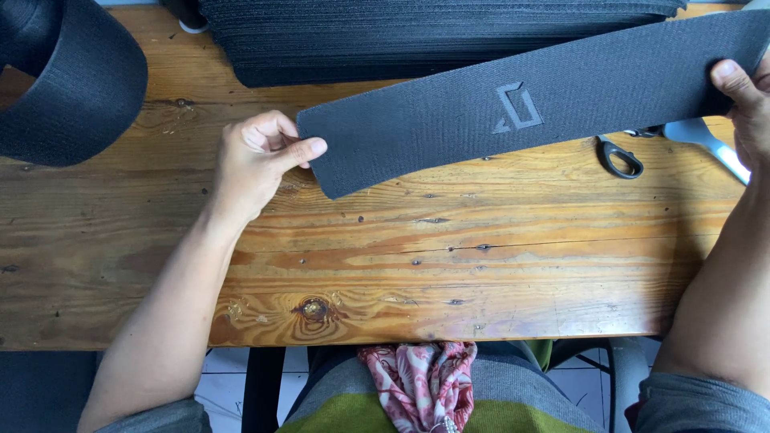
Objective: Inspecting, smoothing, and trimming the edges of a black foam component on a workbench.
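Holding a long dark grey woven elastic strip stretched between both hands, I have it raised just above the wooden plank table, slanting from lower left to upper right. My left hand is clamped on the strip's left end, thumb on top and fingers curled under. My right hand is pinched on the far right end at the frame's edge, thumb pressed on the upper face; the rest of that hand is cut off from view.

The strip is flat and matte, with a fine diagonal ribbed weave, straight long edges and a cleanly cut short end. A small angular grey emblem sits around its middle.

Beyond it, at the far side of the table, lies a thick stack of matching dark strips, their layered edges showing as thin lines. At far left a large roll of the same dark band curves over the table corner. Just beneath the strip's right part lie scissors with black loop handles, beside a pale blue-grey tool handle, partly hidden.

The near half of the table is open, bare wood: orange-brown, glossy, knotted and dotted with nail heads, with a long crack running across. Its near edge is straight, and below it a pink patterned cloth rests on my lap.
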